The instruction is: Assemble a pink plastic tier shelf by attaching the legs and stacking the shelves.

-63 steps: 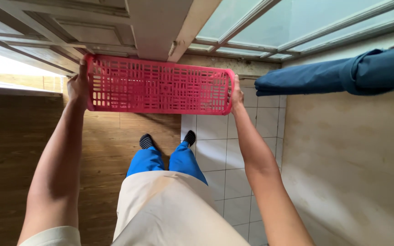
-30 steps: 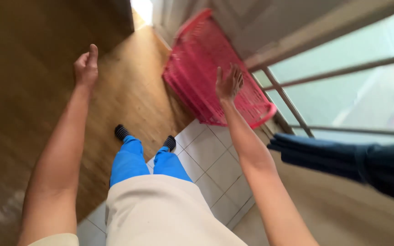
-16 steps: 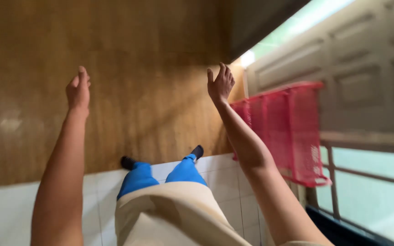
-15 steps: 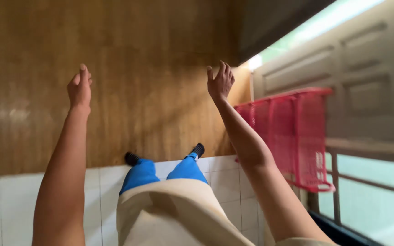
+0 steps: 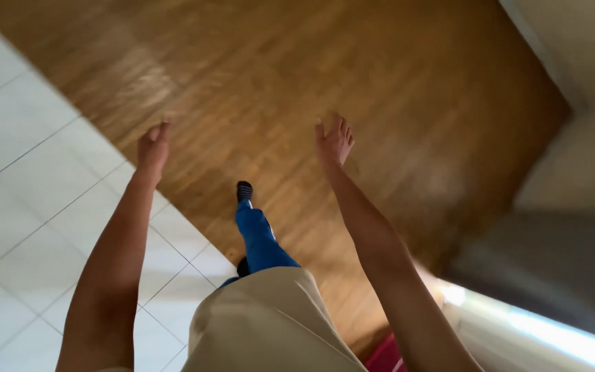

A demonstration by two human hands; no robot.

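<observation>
wood floor: glossy planks | tile floor: smooth, pale, faint sheen | trousers: blue cloth, matt

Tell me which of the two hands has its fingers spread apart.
The right hand, over the wooden floor: its fingers fan out, palm open. The left hand keeps its fingers together, loosely curled. Both hold nothing.
</observation>
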